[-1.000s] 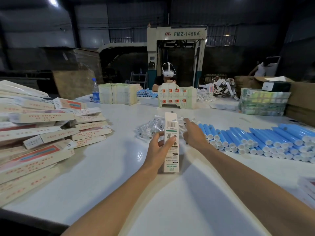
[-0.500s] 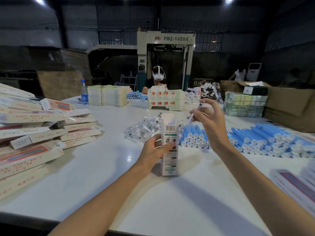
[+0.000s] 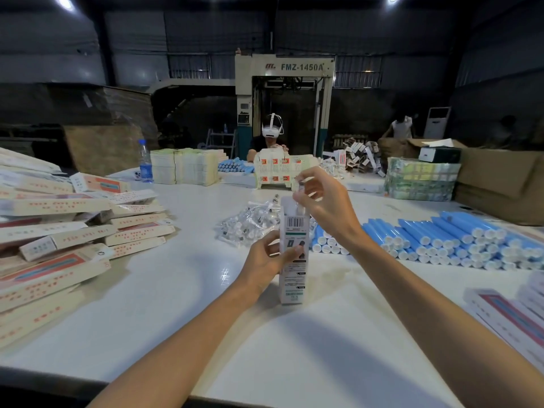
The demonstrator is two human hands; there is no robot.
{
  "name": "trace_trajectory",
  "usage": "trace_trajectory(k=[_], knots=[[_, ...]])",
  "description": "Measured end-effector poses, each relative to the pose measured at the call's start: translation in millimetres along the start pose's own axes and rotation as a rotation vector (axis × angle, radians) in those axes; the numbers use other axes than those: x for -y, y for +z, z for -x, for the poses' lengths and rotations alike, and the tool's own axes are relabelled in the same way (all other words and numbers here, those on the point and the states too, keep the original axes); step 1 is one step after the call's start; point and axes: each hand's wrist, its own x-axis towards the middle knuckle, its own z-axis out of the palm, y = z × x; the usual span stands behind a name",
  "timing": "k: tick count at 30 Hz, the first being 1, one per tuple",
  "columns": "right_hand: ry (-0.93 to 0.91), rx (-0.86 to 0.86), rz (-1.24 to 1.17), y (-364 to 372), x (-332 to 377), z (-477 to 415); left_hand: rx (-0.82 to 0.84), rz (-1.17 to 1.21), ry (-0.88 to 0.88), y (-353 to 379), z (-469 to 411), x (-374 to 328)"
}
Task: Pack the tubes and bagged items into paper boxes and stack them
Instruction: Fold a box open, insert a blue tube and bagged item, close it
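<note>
PACKING LINE: My left hand grips a tall white printed paper box at mid-height, fingers and thumb curled round it. The box stands on end on the glossy white tabletop, long axis vertical, top open.

My right hand hovers directly above that open mouth, thumb and fingertips pinching a small clear bagged item. Whether its lower end is already inside the rim, I cannot tell. The right hand is the nearer one to the opening. I judge the drop to be straight down along the box's length, with the left hand steadying the box.

Behind the box lies a loose heap of clear bagged items. To its right, rows of blue plastic tubes with white caps lie on their sides, caps towards me. At my left, long cream paper boxes with red print are piled in a slanting stack.

Across the tabletop a person in a white headset works behind more cartons. A clear water bottle with a blue label stands further left. A pale machine lettered FMZ-1450A rises behind in a dim workshop.
</note>
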Motion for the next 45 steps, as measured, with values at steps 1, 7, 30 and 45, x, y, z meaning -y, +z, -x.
trace_trajectory(k=[1,7,30,45], knots=[[-0.002,0.013,0.040,-1.8,-1.7,0.8,0.003,-0.012,-0.001,0.1,-0.3,-0.1],[-0.012,0.157,0.288,-9.2,-14.9,14.6,0.013,-0.041,0.006,-0.1,-1.1,2.1],[0.052,0.181,-0.233,2.7,-38.7,72.2,0.096,-0.168,0.276,-1.2,-1.1,-3.5],[0.106,0.135,-0.359,-1.6,-29.2,57.7,0.099,-0.296,0.311,-7.8,-8.8,-7.4]])
